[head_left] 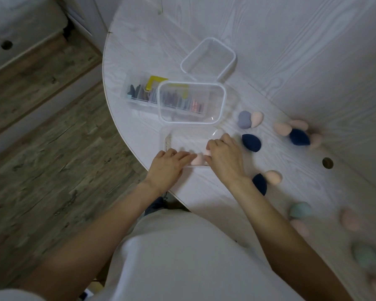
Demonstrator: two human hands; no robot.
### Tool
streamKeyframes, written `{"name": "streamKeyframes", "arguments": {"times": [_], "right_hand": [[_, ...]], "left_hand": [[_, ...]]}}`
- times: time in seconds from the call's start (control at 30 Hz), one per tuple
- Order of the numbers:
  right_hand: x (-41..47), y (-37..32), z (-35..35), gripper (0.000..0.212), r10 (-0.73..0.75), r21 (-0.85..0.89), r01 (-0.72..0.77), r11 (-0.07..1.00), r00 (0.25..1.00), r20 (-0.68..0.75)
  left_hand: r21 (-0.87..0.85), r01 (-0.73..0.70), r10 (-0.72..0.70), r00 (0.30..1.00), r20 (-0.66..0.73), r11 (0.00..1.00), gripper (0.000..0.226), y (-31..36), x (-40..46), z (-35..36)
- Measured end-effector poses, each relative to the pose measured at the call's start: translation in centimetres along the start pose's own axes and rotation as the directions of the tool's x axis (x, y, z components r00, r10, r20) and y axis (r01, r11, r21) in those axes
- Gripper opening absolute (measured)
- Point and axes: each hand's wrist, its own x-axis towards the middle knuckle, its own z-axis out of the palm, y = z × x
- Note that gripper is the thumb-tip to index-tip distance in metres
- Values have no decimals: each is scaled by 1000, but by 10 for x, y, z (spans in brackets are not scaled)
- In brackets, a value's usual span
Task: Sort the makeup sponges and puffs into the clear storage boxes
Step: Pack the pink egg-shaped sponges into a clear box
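Note:
A low clear box (168, 141) sits at the table's near edge with a pink sponge (196, 160) inside. My left hand (168, 165) lies on the box's near left corner, its straight fingers touching that sponge. My right hand (225, 156) reaches in from the right, and its curled fingertips pinch a second pink sponge (208, 152). Two more clear boxes with white rims, one (223, 101) just behind and one (233, 56) further back, hold nothing. Loose sponges lie to the right: navy (251, 142), lilac (243, 119), peach (257, 118), navy (299, 136), navy (259, 184) and green (300, 210).
A clear organizer (137, 92) of coloured items stands behind the boxes at the left. The rounded table edge (126, 140) drops to a wooden floor on the left. There is a round hole (327, 163) in the tabletop at the right. More pink sponges (349, 218) are scattered at the near right.

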Motion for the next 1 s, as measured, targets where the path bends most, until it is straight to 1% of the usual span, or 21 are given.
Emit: {"name": "streamKeyframes", "arguments": {"times": [0.07, 0.1, 0.13, 0.17, 0.23, 0.27, 0.4, 0.5, 0.57, 0.63, 0.7, 0.77, 0.83, 0.93, 1.0], "right_hand": [[2, -4, 3, 5, 7, -12, -7, 1000, 1000, 29], [2, -5, 3, 2, 13, -1, -13, 1000, 997, 79], [1, -6, 4, 7, 16, -17, -14, 1000, 991, 134], [1, -5, 4, 10, 12, -63, -2, 998, 988, 157], [2, -1, 1, 17, 14, -167, 16, 986, 985, 172], [3, 1, 0, 21, 17, -187, 15, 982, 985, 171], [9, 5, -2, 31, -6, -193, 47, 980, 978, 208], [4, 6, 0, 34, -12, -157, 33, 987, 991, 133], [-4, 13, 0, 32, -17, -88, 21, 996, 999, 48], [-15, 21, -2, 26, 30, 115, -23, 993, 998, -56], [-29, 31, -4, 21, 155, 324, -99, 941, 976, -150], [-41, 45, -4, 20, 280, 456, -172, 873, 943, -180], [-47, 64, -4, 20, 360, 512, -226, 829, 915, -180], [-43, 99, -6, 23, 416, 491, -289, 822, 893, -171], [-31, 121, -6, 27, 431, 460, -331, 824, 893, -129]], "left_hand": [[1, 3, -3, 1000, 5, 1000, 62, 0, 0, 0], [5, 1, -1, 1000, 11, 1000, 62, -1, 0, 0], [10, -3, 2, 1000, 17, 1000, 62, -1, 0, 1], [15, -8, 8, 1000, 17, 1000, 62, -1, 1, 1], [18, -21, 21, 1000, 9, 1000, 62, -1, 1, 1], [19, -29, 29, 1000, 8, 999, 62, -1, 2, 1], [31, -60, 60, 998, -1, 998, 64, -3, 4, 3], [48, -64, 65, 997, -33, 997, 62, -2, 5, 6], [75, -63, 66, 997, -44, 995, 53, 1, 6, 6], [84, -56, 61, 997, -49, 995, 42, 3, 5, 6], [50, -55, 57, 998, -33, 997, 47, 4, 4, 8], [10, -57, 57, 998, -30, 998, 50, 2, 3, 11], [-33, -69, 68, 997, -27, 997, 52, 1, 3, 14], [-106, -97, 97, 995, -13, 990, 56, 4, 6, 14], [-135, -109, 112, 994, 16, 985, 58, 8, 7, 13]]}}
